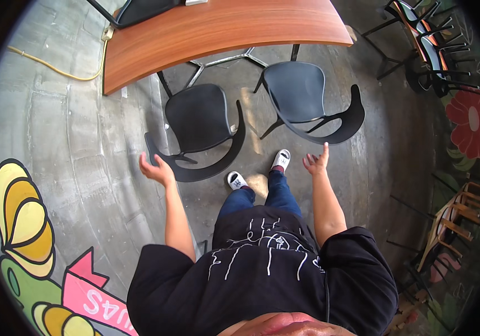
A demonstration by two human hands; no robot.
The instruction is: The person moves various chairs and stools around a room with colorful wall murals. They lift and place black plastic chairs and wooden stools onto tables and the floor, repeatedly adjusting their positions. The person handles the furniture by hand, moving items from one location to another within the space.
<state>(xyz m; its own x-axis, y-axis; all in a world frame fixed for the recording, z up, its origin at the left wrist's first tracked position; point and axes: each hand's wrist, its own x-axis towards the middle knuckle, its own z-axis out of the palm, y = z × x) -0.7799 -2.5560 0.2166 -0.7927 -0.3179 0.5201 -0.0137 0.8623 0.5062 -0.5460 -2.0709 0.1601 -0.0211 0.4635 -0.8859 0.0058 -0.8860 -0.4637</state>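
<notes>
My left hand [158, 169] is raised with fingers apart and nothing in it, beside the left end of a dark plastic chair's curved backrest [206, 172]. That chair's black seat [198, 115] faces the table. On the other side, my right hand [316, 163] holds nothing, its fingers spread and one pointing forward. Its fingertip appears just below the backrest rim of a second dark chair [296, 90]; I cannot tell whether they touch. A wood-topped table [227, 29] stands beyond both chairs.
A yellow cable [59, 71] runs along the grey wall to a socket box [107, 32] at the table's left edge. Another black chair [149, 9] is across the table. Chairs are stacked upside down on a table [427, 42] at the right. Wooden-legged furniture [454, 218] lines the painted right wall.
</notes>
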